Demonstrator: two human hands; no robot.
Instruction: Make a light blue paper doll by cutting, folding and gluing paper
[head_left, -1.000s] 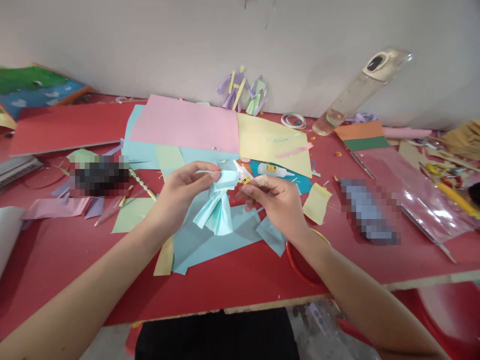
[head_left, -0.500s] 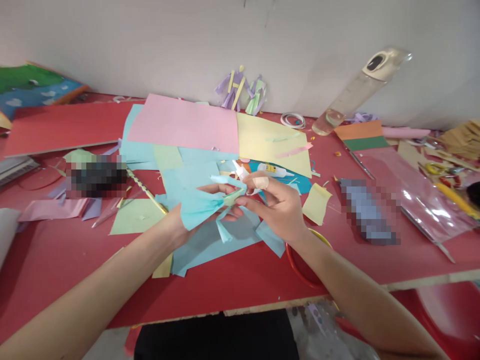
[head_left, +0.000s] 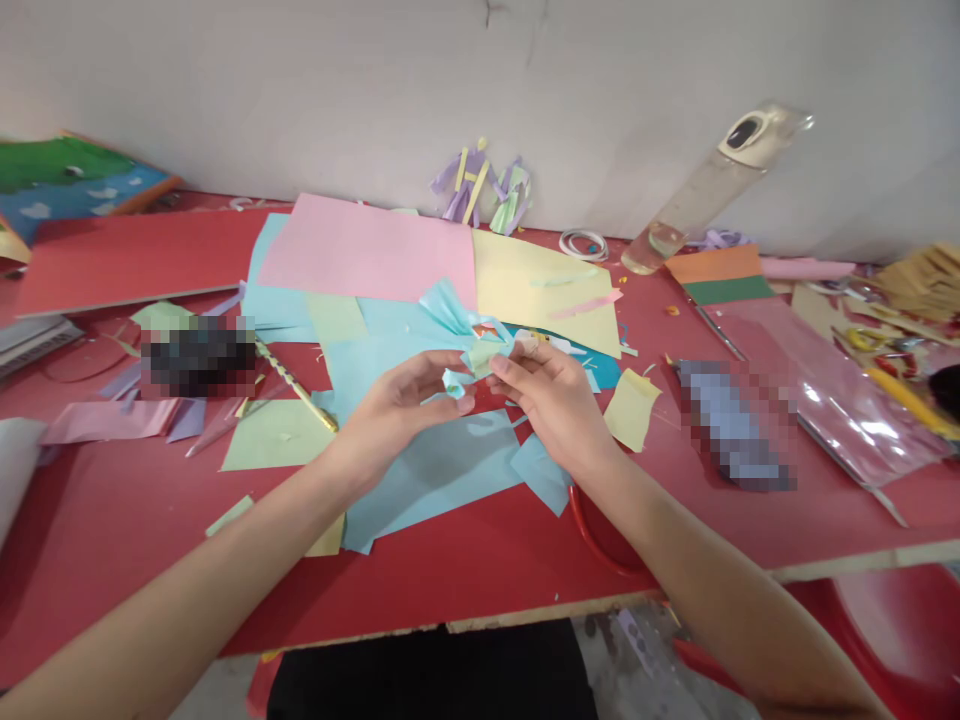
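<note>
A small paper doll of light blue and pale green paper [head_left: 484, 355] is up between my hands, its pleated blue part [head_left: 444, 305] fanned out toward the wall. My right hand [head_left: 559, 395] pinches it by the green middle between thumb and fingers. Around a curled blue strip end [head_left: 454, 383] of the same doll, the thumb and fingers of my left hand [head_left: 405, 405] are closed. Below both hands lies a light blue paper sheet [head_left: 442, 480]. Two finished-looking paper dolls, one purple and yellow [head_left: 466, 185], one green and purple [head_left: 513, 195], lean against the wall.
Pink paper [head_left: 367, 245] and yellow paper [head_left: 540, 270] lie behind. A tilted water bottle [head_left: 690, 195] rests against the wall. Nearby are a gold-striped pencil [head_left: 296, 385], a glue tube [head_left: 559, 343], a red ring handle [head_left: 592, 535] and a pink plastic pouch [head_left: 847, 380].
The doll has been turned over: its pleated blue part pointed left and down over my left wrist, and now points up and away. My left hand has shifted its hold to a strip end.
</note>
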